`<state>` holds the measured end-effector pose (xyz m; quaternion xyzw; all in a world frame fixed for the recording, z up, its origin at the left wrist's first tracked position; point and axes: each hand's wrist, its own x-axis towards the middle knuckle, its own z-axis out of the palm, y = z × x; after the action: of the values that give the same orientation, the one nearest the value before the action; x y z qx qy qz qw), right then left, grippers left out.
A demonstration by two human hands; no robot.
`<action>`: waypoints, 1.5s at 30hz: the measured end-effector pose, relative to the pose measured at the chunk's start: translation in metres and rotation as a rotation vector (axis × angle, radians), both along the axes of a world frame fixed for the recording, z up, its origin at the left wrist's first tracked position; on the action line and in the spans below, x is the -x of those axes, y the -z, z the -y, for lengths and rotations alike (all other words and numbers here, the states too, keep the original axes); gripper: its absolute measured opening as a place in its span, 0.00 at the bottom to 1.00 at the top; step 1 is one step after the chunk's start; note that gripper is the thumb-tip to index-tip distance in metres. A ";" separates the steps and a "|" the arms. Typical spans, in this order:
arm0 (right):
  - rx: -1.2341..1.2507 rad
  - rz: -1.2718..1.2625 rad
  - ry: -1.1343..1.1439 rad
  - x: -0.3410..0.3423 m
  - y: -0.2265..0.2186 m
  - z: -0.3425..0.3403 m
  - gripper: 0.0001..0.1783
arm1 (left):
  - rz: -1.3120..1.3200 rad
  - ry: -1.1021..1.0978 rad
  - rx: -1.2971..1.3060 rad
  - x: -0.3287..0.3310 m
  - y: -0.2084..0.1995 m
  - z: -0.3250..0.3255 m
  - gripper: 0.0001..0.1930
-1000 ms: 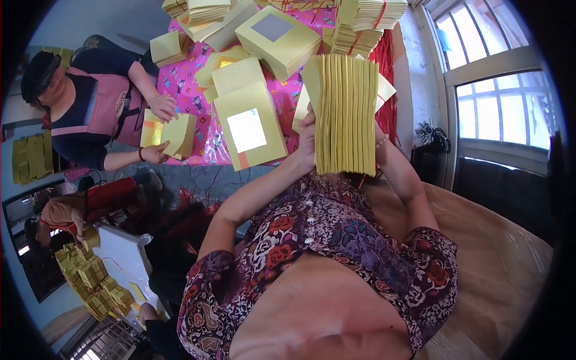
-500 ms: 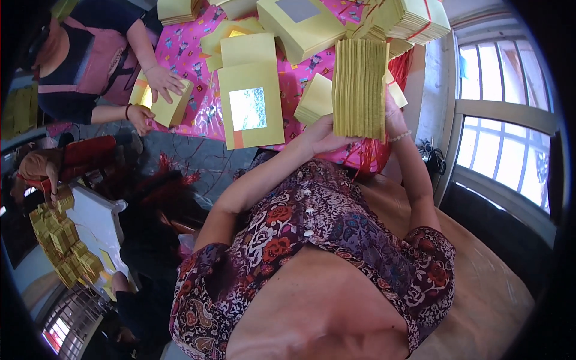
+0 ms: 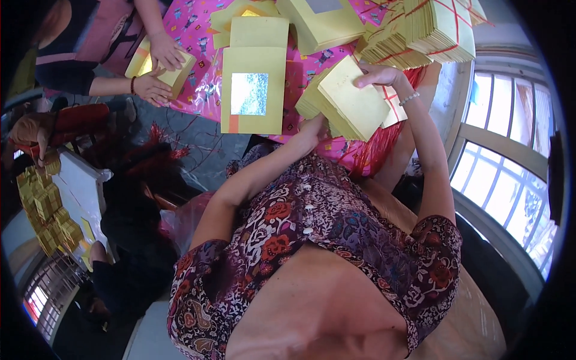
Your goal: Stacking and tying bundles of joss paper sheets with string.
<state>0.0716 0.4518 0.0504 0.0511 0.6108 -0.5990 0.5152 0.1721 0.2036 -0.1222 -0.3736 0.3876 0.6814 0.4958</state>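
Observation:
A thick stack of yellow paper (image 3: 354, 99) is tilted above the pink patterned table cover (image 3: 204, 99). My right hand (image 3: 384, 77) grips its upper right corner, thumb on the top sheet and fingers underneath. At the lower left edge my left hand (image 3: 316, 127) supports the same stack, its fingers mostly hidden beneath. Just left of it, partly covered, lies another yellow paper stack (image 3: 308, 103). Further left is a larger yellow paper pile (image 3: 255, 63) with a shiny silver square on its front.
Red-tied yellow bundles (image 3: 435, 30) stand at the far right, red strings (image 3: 384, 150) hang over the table edge. Across to the left, a co-worker's hands (image 3: 162, 72) press on a yellow stack (image 3: 180, 75). Lower left, a white table (image 3: 81, 180) carries several yellow bundles (image 3: 45, 207).
The stack has tipped from upright, edges facing me, to lying with its broad top face showing. My right hand has moved up onto its top corner; my left hand has shifted beneath it.

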 end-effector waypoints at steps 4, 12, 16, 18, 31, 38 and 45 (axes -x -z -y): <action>0.032 0.000 -0.068 0.014 0.019 0.011 0.52 | -0.025 -0.074 0.094 -0.004 0.004 -0.015 0.09; -0.136 0.039 -0.310 0.031 0.028 0.029 0.50 | -0.062 -0.092 0.157 0.000 -0.039 -0.008 0.02; -0.191 0.094 -0.304 0.029 0.034 0.029 0.48 | -0.087 -0.089 0.174 -0.001 -0.032 -0.008 0.02; -0.200 0.105 -0.318 0.029 0.035 0.027 0.48 | -0.062 -0.097 0.193 -0.001 -0.031 -0.010 0.02; -0.177 0.194 -0.372 0.030 0.050 0.025 0.49 | -0.055 -0.033 0.197 -0.003 -0.012 -0.011 0.06; -0.191 0.226 -0.369 0.030 0.060 0.022 0.43 | -0.079 0.009 0.181 0.004 -0.041 -0.005 0.09; -0.201 0.231 -0.354 0.030 0.066 0.022 0.40 | -0.174 0.032 -0.051 0.001 -0.060 0.008 0.16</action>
<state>0.0416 0.4303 -0.0153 0.0622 0.6039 -0.4257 0.6710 0.1708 0.1955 -0.0625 -0.2941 0.4179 0.7129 0.4803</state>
